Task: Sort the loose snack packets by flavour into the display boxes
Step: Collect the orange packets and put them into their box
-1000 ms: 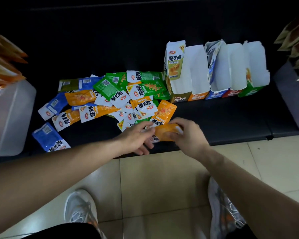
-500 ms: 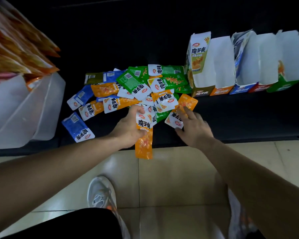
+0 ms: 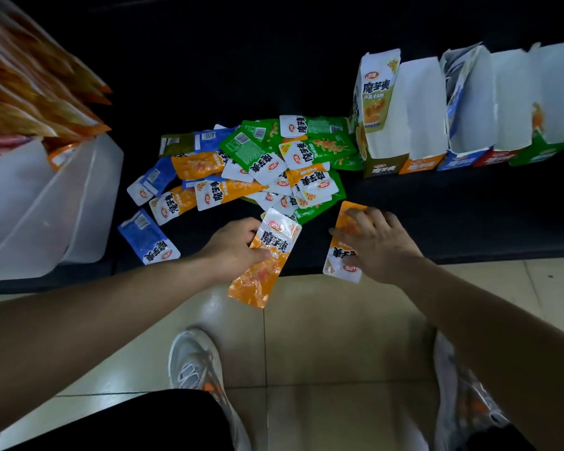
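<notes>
Dark worktop (image 3: 437, 216) runs across the top of the view, w/ pale tiled floor (image 3: 323, 336) below its front edge. Two grey trainers (image 3: 192, 362) show on the tiles.

L hand (image 3: 232, 245) grips an orange pkt (image 3: 261, 278) just off the worktop's front edge. Its fingers (image 3: 251, 227) curl behind the pkt and the thumb lies across the front. White end points toward the pile, orange end hangs over the floor. Can't tell if there's more than one pkt in that grip.

R hand (image 3: 378, 245) rests on a second orange pkt (image 3: 336, 258) lying flat at the worktop's front edge. Its fingers (image 3: 372, 219) are spread fairly straight on top, not wrapped round it. That pkt's white end sticks out slightly past the edge.

Loose pile (image 3: 258, 164) of green, orange, blue & olive pkts sits mid-worktop, overlapping, just behind both hands. One blue pkt (image 3: 147, 237) lies apart at the pile's front left.

Display boxes (image 3: 437, 125) stand in a row at rear right, touching side by side w/ white flaps up:
- olive box (image 3: 376, 92), nearest the pile
- orange box (image 3: 419, 164)
- blue box (image 3: 456, 159)
- red box (image 3: 494, 157)
- green box (image 3: 541, 153)

Contents are mostly hidden from this angle.

White plastic bin (image 3: 46, 206) sits far left w/ orange bags (image 3: 30, 92) sticking out of it, blurred.
</notes>
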Demonstrator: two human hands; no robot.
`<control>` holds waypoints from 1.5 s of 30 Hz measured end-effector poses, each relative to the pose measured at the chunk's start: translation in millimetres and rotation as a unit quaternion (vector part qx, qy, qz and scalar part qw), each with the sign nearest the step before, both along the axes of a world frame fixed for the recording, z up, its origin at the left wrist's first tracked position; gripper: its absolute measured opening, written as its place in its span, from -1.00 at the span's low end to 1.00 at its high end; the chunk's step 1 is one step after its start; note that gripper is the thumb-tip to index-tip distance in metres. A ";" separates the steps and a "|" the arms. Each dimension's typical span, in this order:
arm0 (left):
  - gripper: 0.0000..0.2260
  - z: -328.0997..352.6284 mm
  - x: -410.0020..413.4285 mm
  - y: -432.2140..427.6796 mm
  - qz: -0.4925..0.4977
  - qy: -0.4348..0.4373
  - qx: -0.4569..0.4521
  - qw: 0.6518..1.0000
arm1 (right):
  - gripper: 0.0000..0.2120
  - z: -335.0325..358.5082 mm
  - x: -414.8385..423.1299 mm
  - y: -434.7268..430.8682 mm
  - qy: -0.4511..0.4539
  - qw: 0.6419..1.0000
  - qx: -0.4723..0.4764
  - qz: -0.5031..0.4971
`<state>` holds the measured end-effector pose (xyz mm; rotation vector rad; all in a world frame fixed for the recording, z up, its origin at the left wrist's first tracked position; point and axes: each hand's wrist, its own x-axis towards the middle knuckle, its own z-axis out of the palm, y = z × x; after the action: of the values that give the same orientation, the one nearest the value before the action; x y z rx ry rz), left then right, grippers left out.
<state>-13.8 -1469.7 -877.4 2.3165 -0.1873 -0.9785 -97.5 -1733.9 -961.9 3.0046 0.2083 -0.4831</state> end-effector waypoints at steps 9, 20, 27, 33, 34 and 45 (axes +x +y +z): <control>-0.65 0.2 2.7 5.1 0.039 0.005 0.020 0.999 | -0.62 14.1 1.1 9.8 0.099 0.954 0.168 -0.230; -0.71 5.7 0.0 32.1 0.167 0.047 -0.104 0.979 | -0.82 50.3 20.6 127.2 0.089 0.617 0.664 -0.412; -0.66 -1.0 21.6 75.0 0.174 -0.031 -0.039 0.984 | -0.75 51.5 64.3 160.9 0.034 0.799 0.513 -0.312; -0.65 -9.3 46.6 116.1 0.213 -0.064 0.012 0.975 | -0.28 24.7 127.0 173.2 0.045 0.982 0.181 0.035; -0.64 -11.8 48.4 122.7 0.218 -0.063 0.015 0.974 | -0.23 16.4 130.4 175.3 0.049 0.987 0.147 0.047; -0.64 -38.1 56.0 152.3 0.195 -0.014 0.013 0.981 | -0.27 -8.8 99.5 175.1 -0.032 0.994 0.073 0.076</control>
<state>42.2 -1317.4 -915.5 2.2731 0.2627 -0.7512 2.0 -1558.9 -970.7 3.1065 0.4824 -0.3703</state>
